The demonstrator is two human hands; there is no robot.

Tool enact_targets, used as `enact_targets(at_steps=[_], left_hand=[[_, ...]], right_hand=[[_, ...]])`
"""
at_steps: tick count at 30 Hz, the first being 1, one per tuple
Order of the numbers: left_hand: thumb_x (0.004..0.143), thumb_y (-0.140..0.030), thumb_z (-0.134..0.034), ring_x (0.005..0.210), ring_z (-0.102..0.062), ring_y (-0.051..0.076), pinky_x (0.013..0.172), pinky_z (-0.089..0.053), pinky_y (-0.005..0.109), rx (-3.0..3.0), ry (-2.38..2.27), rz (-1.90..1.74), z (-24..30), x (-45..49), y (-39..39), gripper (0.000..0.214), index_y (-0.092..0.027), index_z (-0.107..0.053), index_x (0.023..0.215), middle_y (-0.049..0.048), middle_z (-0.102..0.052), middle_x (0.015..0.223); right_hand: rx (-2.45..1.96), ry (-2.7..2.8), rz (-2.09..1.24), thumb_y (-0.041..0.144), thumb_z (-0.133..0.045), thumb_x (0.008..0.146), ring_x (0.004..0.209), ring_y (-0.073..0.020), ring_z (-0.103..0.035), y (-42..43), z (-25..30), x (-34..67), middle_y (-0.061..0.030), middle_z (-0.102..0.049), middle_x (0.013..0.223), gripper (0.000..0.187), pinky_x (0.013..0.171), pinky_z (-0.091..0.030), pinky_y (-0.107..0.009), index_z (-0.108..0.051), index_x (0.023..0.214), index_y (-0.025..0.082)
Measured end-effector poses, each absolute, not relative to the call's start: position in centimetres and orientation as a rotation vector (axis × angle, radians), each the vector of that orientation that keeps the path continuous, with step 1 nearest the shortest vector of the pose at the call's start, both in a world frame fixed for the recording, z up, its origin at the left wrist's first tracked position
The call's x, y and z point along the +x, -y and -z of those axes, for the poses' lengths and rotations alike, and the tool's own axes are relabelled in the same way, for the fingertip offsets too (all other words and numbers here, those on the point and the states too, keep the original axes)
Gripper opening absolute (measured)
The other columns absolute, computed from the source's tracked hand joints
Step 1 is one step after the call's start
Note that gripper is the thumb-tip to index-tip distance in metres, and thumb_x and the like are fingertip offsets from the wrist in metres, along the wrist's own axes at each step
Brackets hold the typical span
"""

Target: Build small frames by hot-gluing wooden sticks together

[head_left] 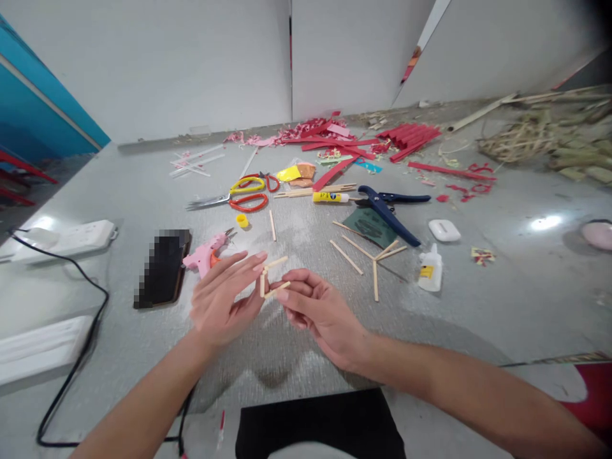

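A small frame of glued wooden sticks [270,278] hangs just above the grey floor between both my hands. My left hand [224,298] pinches its left side with thumb and fingertips, the other fingers stretched out. My right hand [319,313] grips the lower stick's right end between thumb and forefinger, fingers curled. A pink hot glue gun [206,253] lies just behind my left hand. Loose wooden sticks [368,257] lie beyond my right hand.
A black phone [163,268] lies left of the glue gun. Scissors [236,197], a glue stick [331,197], blue cutters [389,209], a white glue bottle [431,269] and red paper strips [411,137] are scattered further out. Power strips [71,237] and a black cable [71,376] lie left.
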State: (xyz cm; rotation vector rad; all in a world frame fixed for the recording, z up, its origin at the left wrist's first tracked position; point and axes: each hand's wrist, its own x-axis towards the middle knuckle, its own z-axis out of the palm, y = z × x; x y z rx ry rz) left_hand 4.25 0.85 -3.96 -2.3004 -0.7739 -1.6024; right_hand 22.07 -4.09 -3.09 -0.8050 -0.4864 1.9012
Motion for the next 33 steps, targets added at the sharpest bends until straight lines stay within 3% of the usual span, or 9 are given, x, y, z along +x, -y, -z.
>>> enact_targets(at_steps=[13,24,33], left_hand=[[0.082,-0.001,-0.082,0.096,-0.084,0.027,0.087,-0.071,0.041,-2.304,0.772,1.575,4.07,4.10,-0.93,0.041,-0.018,-0.072,0.118,0.0082,-0.086,0.106],[0.080,0.004,-0.082,0.097,-0.083,0.027,0.089,-0.070,0.042,-2.327,0.752,1.591,4.05,4.12,-0.80,0.045,-0.016,-0.072,0.119,0.0111,-0.085,0.106],[0.082,0.005,-0.078,0.101,-0.083,0.025,0.094,-0.068,0.045,-2.379,0.762,1.582,3.92,4.09,-0.77,0.054,-0.020,-0.069,0.128,0.0090,-0.084,0.115]], right_hand=[[-0.805,0.470,-1.908,0.028,-0.103,0.060,0.053,-0.0043,-0.046,4.15,3.22,22.03,0.0049,-0.073,0.074,0.043,0.049,-0.026,-0.022,-0.071,0.087,0.021],[-0.777,0.477,-1.912,0.027,-0.100,0.067,0.054,-0.0045,-0.049,4.26,3.19,22.05,0.0032,-0.076,0.077,0.033,0.050,-0.029,-0.022,-0.073,0.086,0.022],[-0.751,0.475,-1.915,0.026,-0.100,0.067,0.056,-0.0049,-0.051,4.37,3.24,21.99,0.0032,-0.076,0.076,0.031,0.051,-0.029,-0.022,-0.076,0.087,0.022]])
